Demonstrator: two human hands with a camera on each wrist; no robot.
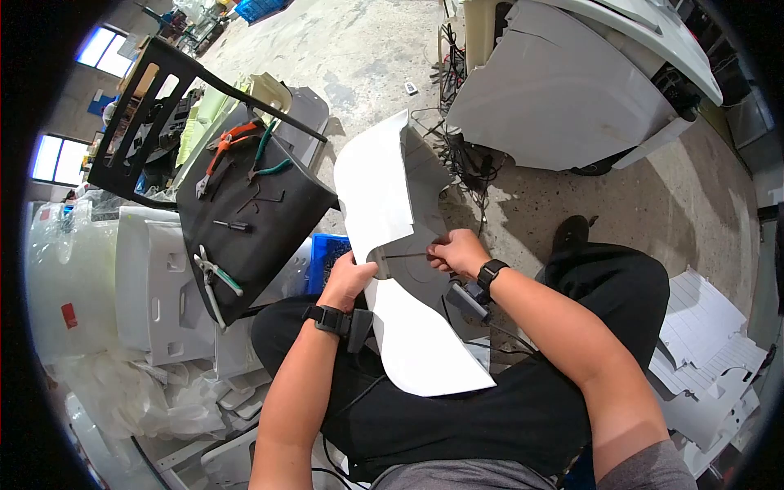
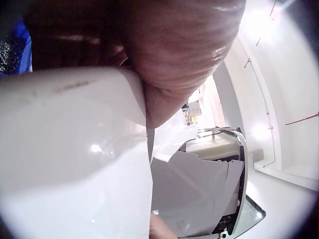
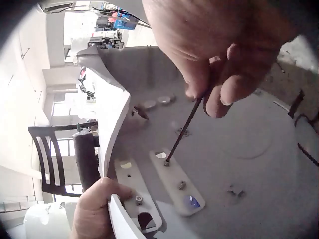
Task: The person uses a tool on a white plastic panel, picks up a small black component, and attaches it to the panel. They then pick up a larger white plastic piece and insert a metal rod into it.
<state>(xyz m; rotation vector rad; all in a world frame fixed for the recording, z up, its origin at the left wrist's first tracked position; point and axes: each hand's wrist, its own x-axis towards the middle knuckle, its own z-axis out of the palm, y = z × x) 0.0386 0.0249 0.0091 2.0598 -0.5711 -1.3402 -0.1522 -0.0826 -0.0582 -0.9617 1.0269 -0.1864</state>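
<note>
A curved white panel lies across the person's lap. The left hand grips its left edge, thumb on the inner side; in the left wrist view that hand covers the panel's rim. Above the panel's grey inner face, the right hand pinches a thin dark rod. In the right wrist view the rod slants from the right hand's fingers to a screw on a pale oblong plate. A second plate lies beside it, near the left thumb.
On the left, a black chair holds orange-handled pliers, green-handled pliers, hex keys and a small dark tool. A blue crate stands beside the left hand. Cables and a large grey-white body part lie beyond.
</note>
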